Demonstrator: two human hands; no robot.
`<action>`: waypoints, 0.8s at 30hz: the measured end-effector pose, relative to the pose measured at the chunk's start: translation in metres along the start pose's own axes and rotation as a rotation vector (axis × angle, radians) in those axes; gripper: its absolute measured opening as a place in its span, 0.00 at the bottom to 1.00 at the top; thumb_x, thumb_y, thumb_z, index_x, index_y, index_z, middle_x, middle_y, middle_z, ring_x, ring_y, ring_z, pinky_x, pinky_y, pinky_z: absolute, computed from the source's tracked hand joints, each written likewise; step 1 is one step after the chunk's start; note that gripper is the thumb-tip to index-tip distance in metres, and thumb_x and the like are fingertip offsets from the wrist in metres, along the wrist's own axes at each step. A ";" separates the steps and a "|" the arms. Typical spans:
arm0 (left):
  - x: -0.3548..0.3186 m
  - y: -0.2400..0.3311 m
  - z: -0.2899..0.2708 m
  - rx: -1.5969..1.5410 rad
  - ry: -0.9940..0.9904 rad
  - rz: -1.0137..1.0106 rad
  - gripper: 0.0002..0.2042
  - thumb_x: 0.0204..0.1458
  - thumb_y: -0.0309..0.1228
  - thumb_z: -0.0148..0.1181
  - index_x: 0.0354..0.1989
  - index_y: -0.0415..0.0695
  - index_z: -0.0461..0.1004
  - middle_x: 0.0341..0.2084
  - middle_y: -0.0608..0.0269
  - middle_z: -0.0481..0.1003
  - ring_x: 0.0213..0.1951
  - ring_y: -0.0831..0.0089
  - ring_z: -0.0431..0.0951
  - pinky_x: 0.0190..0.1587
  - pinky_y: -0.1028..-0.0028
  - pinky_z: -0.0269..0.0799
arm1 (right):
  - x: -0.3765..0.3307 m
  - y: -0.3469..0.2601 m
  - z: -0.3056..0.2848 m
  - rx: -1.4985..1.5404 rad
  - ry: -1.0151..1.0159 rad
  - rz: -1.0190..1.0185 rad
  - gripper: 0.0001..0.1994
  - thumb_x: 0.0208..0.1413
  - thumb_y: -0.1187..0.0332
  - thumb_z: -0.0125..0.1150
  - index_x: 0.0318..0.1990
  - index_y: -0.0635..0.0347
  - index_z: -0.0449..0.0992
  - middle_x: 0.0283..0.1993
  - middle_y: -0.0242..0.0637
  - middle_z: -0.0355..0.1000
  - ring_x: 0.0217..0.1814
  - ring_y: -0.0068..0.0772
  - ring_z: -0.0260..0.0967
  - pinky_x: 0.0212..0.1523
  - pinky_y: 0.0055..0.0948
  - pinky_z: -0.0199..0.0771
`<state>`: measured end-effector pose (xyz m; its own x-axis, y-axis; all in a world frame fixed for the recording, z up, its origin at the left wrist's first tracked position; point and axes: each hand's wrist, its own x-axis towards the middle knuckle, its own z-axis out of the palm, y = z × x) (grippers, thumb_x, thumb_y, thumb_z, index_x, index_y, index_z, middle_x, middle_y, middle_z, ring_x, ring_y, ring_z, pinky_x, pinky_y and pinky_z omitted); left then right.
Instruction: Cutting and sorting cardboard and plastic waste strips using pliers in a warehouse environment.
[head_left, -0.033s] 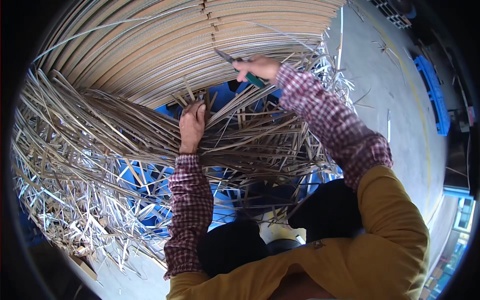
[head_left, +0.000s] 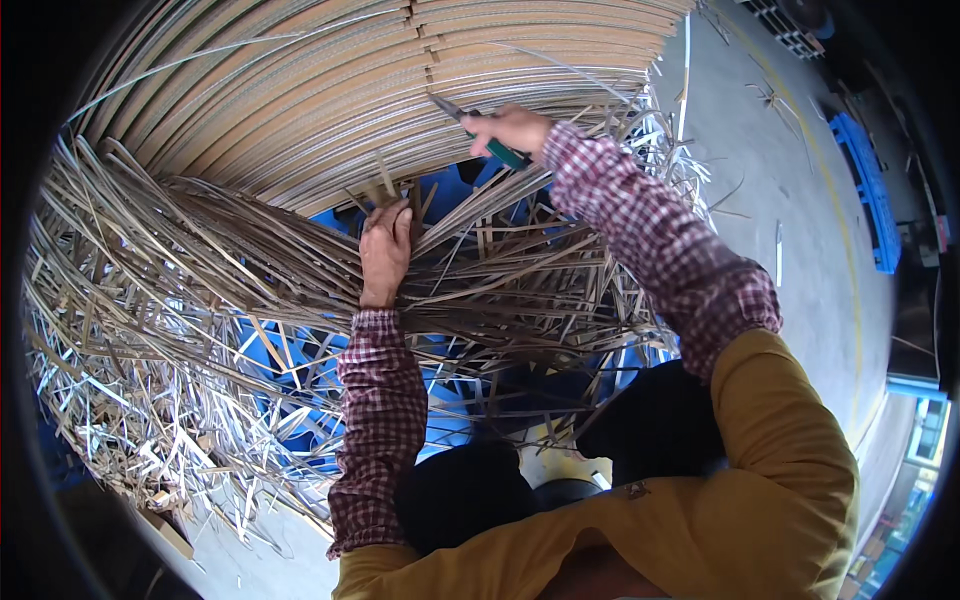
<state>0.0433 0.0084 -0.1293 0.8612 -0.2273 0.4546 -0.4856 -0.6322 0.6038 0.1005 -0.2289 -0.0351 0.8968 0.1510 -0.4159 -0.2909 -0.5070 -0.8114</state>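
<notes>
My left hand (head_left: 386, 250) is closed on a bundle of thin brown cardboard strips (head_left: 265, 245). Several strip ends stick up past its fingers toward the stack. In my right hand (head_left: 515, 130) is a green-handled cutting tool (head_left: 508, 153) with a pointed grey blade, held above the strips. Its tip points up and left, over the front of a large stack of flat cardboard sheets (head_left: 300, 110). Whether the blade touches the stack, I cannot tell.
Loose strips and scraps (head_left: 170, 410) lie heaped at the left, over a blue plastic pallet (head_left: 265, 350). Grey floor (head_left: 745, 170) with a yellow line runs along the right, where another blue pallet (head_left: 868, 190) stands. My knees in black are close below the strips.
My right hand has shifted slightly left with the cutting tool. My left hand stays on the strips, nearly still.
</notes>
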 end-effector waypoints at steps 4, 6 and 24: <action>0.003 0.007 -0.008 0.010 0.121 0.019 0.13 0.52 0.33 0.47 0.41 0.40 0.70 0.41 0.49 0.68 0.46 0.56 0.66 0.48 0.64 0.61 | 0.012 0.014 0.034 0.140 0.170 -0.166 0.22 0.50 0.53 0.51 0.19 0.65 0.73 0.17 0.36 0.67 0.17 0.27 0.63 0.20 0.25 0.67; 0.009 0.022 -0.016 -0.004 0.186 0.041 0.13 0.52 0.33 0.47 0.43 0.40 0.69 0.44 0.50 0.67 0.48 0.56 0.65 0.49 0.64 0.60 | 0.009 0.012 0.033 0.136 0.161 -0.163 0.23 0.49 0.52 0.51 0.15 0.63 0.71 0.16 0.35 0.67 0.16 0.27 0.63 0.20 0.25 0.67; 0.003 0.003 -0.006 0.214 -0.058 -0.031 0.08 0.48 0.32 0.51 0.33 0.44 0.74 0.33 0.56 0.73 0.38 0.60 0.71 0.45 0.66 0.62 | 0.006 0.008 0.016 0.119 0.151 -0.079 0.22 0.50 0.50 0.49 0.23 0.62 0.74 0.24 0.39 0.70 0.21 0.28 0.65 0.23 0.25 0.68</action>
<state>0.0442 0.0105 -0.1223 0.8855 -0.2435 0.3957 -0.4209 -0.7812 0.4611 0.0982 -0.2182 -0.0506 0.9555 0.0532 -0.2902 -0.2470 -0.3938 -0.8854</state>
